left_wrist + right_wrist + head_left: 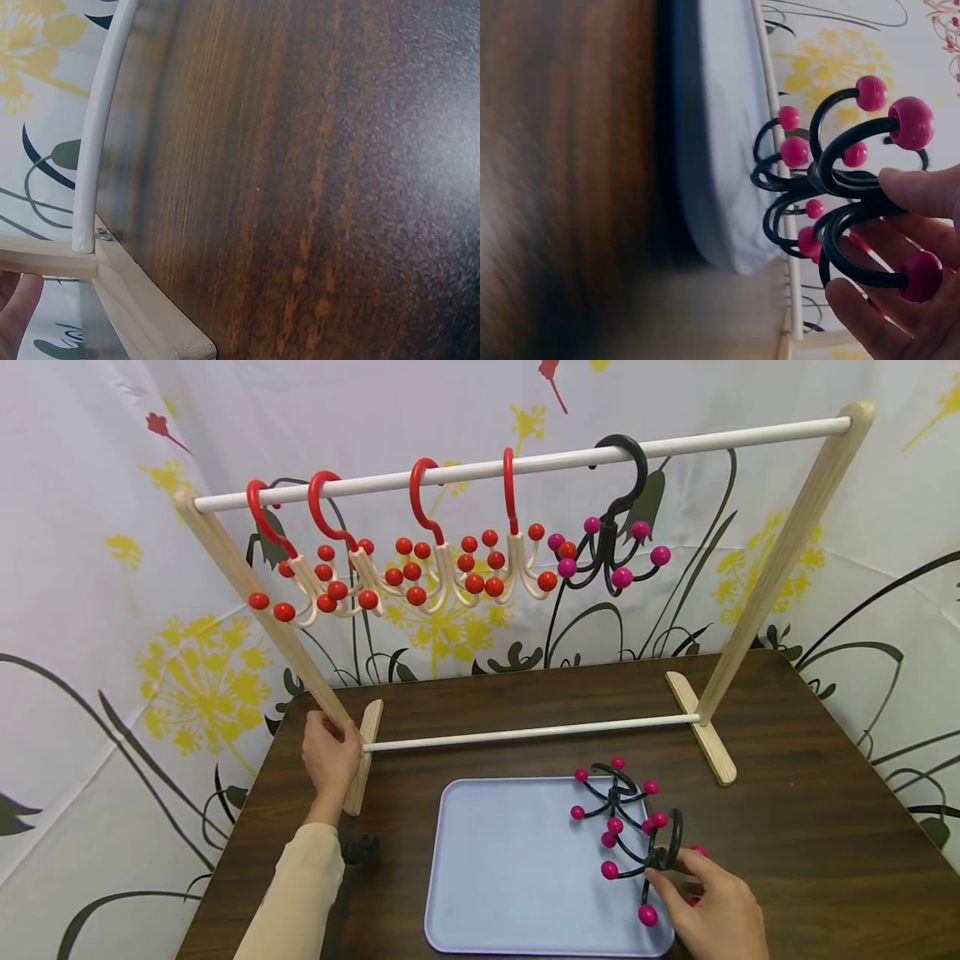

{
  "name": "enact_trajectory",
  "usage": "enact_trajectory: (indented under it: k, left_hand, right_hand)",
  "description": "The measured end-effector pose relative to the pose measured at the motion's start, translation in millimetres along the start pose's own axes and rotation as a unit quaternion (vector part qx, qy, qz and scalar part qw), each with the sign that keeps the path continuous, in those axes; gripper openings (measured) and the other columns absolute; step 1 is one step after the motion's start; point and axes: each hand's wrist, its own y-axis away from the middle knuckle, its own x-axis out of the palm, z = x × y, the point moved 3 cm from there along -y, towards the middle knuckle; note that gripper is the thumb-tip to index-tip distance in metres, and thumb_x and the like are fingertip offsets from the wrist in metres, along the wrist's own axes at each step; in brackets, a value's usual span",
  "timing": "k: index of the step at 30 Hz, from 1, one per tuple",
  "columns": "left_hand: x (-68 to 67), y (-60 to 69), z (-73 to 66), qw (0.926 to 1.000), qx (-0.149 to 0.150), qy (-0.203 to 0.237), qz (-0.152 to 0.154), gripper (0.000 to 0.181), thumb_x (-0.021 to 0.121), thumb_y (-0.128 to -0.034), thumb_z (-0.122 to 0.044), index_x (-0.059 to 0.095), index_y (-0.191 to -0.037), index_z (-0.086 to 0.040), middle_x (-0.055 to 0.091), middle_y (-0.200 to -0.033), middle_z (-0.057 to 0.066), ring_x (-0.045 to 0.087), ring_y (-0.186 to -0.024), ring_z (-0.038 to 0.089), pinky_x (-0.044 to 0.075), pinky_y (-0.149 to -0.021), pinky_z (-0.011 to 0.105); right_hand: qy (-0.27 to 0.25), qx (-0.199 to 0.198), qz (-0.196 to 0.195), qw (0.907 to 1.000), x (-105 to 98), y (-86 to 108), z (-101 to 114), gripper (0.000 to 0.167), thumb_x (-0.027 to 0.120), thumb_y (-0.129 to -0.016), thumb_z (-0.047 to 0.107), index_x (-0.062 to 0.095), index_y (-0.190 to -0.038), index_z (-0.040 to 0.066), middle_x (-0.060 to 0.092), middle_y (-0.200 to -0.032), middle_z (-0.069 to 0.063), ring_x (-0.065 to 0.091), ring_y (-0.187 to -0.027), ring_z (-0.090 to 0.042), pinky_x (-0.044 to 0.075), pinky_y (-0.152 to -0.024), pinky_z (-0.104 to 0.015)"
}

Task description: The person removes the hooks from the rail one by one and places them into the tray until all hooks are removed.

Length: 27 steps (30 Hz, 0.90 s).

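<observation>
My left hand point(330, 762) grips the lower left post point(288, 652) of a wooden hanging rack; in the left wrist view, its fingers point(22, 307) touch the wood. My right hand point(716, 902) pinches a black multi-prong hook hanger with pink ball tips point(654, 860) above the tray's right edge. Its curved prongs point(862, 277) spread before the palm in the right wrist view. Beyond it, a similar black hanger point(613, 797) lies at the back right of the light blue tray point(510, 877). One more black hanger point(607, 539) hangs from the white top rail point(720, 442).
Several red-hooked cream hangers with red balls point(442, 556) hang along the rail's left and middle. A white lower bar point(532, 732) joins the rack's feet, including the right foot point(705, 735). Behind the dark wooden table point(810, 827) hangs a flowered cloth point(862, 527).
</observation>
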Motion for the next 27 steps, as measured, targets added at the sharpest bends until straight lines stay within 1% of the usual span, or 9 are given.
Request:
enact_trajectory:
  k: [4,9,11,16,18,21,25,27]
  left_hand:
    - [1.0,0.5,-0.5,1.0000,0.000,0.002,0.001,0.022,0.064,-0.0879,-0.010,0.052,-0.102,0.000,0.055,-0.087,0.016,0.054,-0.080,0.034,0.039,-0.072,0.050]
    - [0.6,0.6,0.1,1.0000,0.000,0.001,-0.001,0.022,0.064,-0.0877,-0.009,0.051,-0.102,0.001,0.054,-0.087,0.016,0.053,-0.079,0.034,0.039,-0.072,0.050]
    - [0.6,-0.1,0.7,1.0000,0.002,0.001,-0.002,0.021,0.065,-0.0879,-0.010,0.051,-0.101,0.000,0.053,-0.086,0.016,0.053,-0.079,0.035,0.039,-0.072,0.050]
    - [1.1,-0.6,1.3,1.0000,0.003,0.001,0.000,0.022,0.064,-0.0881,-0.010,0.051,-0.102,0.001,0.053,-0.087,0.016,0.053,-0.080,0.034,0.038,-0.072,0.050]
    - [1.3,-0.7,1.7,1.0000,0.002,0.000,-0.001,0.022,0.064,-0.0879,-0.010,0.051,-0.102,0.001,0.053,-0.087,0.016,0.053,-0.080,0.034,0.038,-0.072,0.050]
    - [1.6,-1.1,2.6,1.0000,0.001,0.000,-0.002,0.022,0.064,-0.0879,-0.010,0.051,-0.102,0.001,0.053,-0.087,0.016,0.053,-0.080,0.034,0.038,-0.072,0.049]
    - [1.6,-1.2,2.5,1.0000,0.002,0.000,-0.003,0.022,0.064,-0.0879,-0.010,0.051,-0.102,0.001,0.053,-0.087,0.016,0.052,-0.080,0.034,0.038,-0.072,0.049]
    - [1.6,-1.2,2.2,1.0000,0.002,0.000,-0.002,0.022,0.064,-0.0878,-0.010,0.051,-0.102,0.001,0.053,-0.087,0.016,0.053,-0.080,0.034,0.038,-0.072,0.050]
  right_hand:
    - [0.009,0.003,-0.035,0.9993,5.5,1.6,0.1,0.024,0.084,-0.075,0.023,0.075,-0.094,0.010,0.074,-0.089,-0.010,0.070,-0.068,-0.026,0.055,-0.060,-0.040]
    - [0.012,0.007,-0.038,0.9992,10.2,2.4,1.2,0.026,0.084,-0.075,0.020,0.075,-0.096,0.009,0.073,-0.090,-0.012,0.071,-0.069,-0.028,0.055,-0.062,-0.043]
    - [0.014,0.008,-0.049,0.9987,11.5,2.2,1.4,0.028,0.084,-0.074,0.020,0.075,-0.098,0.009,0.074,-0.089,-0.012,0.070,-0.068,-0.026,0.054,-0.062,-0.043]
    - [0.027,0.018,-0.093,0.9951,15.6,0.3,-0.3,0.032,0.086,-0.071,0.019,0.076,-0.100,0.008,0.073,-0.084,-0.010,0.065,-0.060,-0.021,0.047,-0.055,-0.040]
    - [0.028,0.020,-0.098,0.9946,18.3,-0.8,-0.9,0.033,0.086,-0.070,0.019,0.076,-0.100,0.008,0.073,-0.083,-0.009,0.063,-0.060,-0.019,0.044,-0.053,-0.038]
    - [0.028,0.015,-0.100,0.9945,22.4,-2.8,-0.5,0.032,0.086,-0.071,0.021,0.077,-0.100,0.012,0.073,-0.080,-0.006,0.060,-0.059,-0.016,0.040,-0.052,-0.036]
    - [0.036,0.013,-0.083,0.9958,27.6,-5.3,2.1,0.032,0.085,-0.073,0.024,0.077,-0.102,0.015,0.068,-0.072,0.000,0.048,-0.056,-0.014,0.031,-0.052,-0.033]
    - [0.042,0.015,-0.073,0.9963,29.6,-6.7,3.5,0.032,0.085,-0.074,0.025,0.077,-0.103,0.014,0.063,-0.067,0.002,0.043,-0.055,-0.015,0.028,-0.052,-0.033]
